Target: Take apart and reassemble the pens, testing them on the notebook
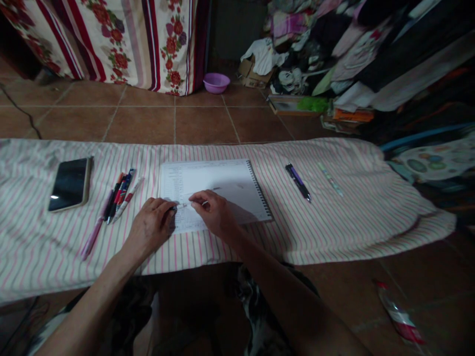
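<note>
A spiral notebook lies open on a striped cloth spread over the floor. Both hands rest on its near left corner. My left hand is closed, with a dark pen end at its fingertips. My right hand is pinched on the other end of the same thin pen, which spans the gap between the hands. Several pens lie in a bunch left of the notebook, with a pink one nearer me. A black phone sits face up at the far left.
A dark purple pen and a pale pen lie right of the notebook. Beyond the cloth are brown floor tiles, a purple bowl, a floral hanging cloth and piled clothes. A plastic bottle lies at bottom right.
</note>
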Demonstrator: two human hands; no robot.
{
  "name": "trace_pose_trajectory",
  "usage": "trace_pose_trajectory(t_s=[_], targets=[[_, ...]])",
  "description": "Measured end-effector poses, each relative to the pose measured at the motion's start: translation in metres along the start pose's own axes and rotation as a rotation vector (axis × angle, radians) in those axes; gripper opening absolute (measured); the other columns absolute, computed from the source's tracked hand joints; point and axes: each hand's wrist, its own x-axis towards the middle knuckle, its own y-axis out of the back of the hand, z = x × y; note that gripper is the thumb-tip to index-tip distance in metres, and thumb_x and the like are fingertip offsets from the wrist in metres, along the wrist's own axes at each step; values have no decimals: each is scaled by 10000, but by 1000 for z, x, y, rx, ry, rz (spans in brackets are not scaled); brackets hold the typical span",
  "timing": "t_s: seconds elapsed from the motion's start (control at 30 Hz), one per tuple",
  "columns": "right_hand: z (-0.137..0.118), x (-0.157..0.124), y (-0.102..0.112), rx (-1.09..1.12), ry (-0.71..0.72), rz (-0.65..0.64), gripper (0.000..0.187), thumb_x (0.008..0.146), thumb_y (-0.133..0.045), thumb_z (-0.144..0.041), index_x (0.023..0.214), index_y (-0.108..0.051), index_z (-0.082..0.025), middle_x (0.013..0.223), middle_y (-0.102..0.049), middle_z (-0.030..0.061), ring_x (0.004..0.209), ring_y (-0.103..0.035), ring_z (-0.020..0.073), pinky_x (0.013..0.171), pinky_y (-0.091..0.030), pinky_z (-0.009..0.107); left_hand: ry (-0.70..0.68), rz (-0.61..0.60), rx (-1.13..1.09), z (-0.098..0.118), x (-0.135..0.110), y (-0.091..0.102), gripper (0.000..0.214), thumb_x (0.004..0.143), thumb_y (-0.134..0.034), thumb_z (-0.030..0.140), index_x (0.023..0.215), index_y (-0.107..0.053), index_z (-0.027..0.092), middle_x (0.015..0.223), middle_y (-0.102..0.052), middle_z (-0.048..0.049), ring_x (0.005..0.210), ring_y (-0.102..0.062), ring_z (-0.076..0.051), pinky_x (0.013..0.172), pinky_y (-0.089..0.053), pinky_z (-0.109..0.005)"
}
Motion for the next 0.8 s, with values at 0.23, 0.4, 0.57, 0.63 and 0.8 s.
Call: trace_pose_trajectory(t_s=[0.23, 0.4, 0.57, 0.63, 0.8], targets=[[0, -1, -1, -25, 20, -12, 114, 763, -555, -117, 821, -626, -185, 810, -650, 19, 720, -590, 117, 673, -470, 237, -1, -3, 0, 1, 0, 0, 279, 859, -394, 253, 991, -614, 144, 879, -624, -97, 860, -537, -237, 773, -469, -380], [1, 0, -2, -20, 16, -10, 126, 758, -551, -109, 820, -627, -188, 809, -654, 19, 733, -596, 120, 685, -475, 242, -10, 0, -4, 1, 1, 0, 278, 857, -395, 250, 993, -614, 146, 878, -626, -96, 865, -541, -237, 776, -468, -380], [0, 0, -2, -15, -4, -8, 127, 761, -553, -112, 829, -626, -190, 820, -655, 21, 748, -600, 124, 705, -479, 251, -22, 6, -4, 0, 0, -1, 278, 869, -385, 261, 1013, -599, 158, 872, -620, -88, 850, -540, -229, 773, -468, -378], [1, 0, -3, -11, -1, -7, 124, 763, -553, -115, 831, -626, -187, 818, -654, 24, 748, -602, 126, 711, -480, 255, -37, 13, -8, 0, 0, -1, 300, 872, -377, 254, 1063, -583, 146, 868, -616, -92, 837, -536, -229, 769, -467, -381], [4, 0, -5, -11, -4, -11, 128, 765, -549, -118, 830, -630, -193, 813, -658, 21, 752, -608, 131, 711, -482, 262, -56, 17, -37, 1, -1, -1, 323, 867, -380, 255, 1098, -584, 157, 855, -606, -92, 834, -548, -227, 755, -475, -376]])
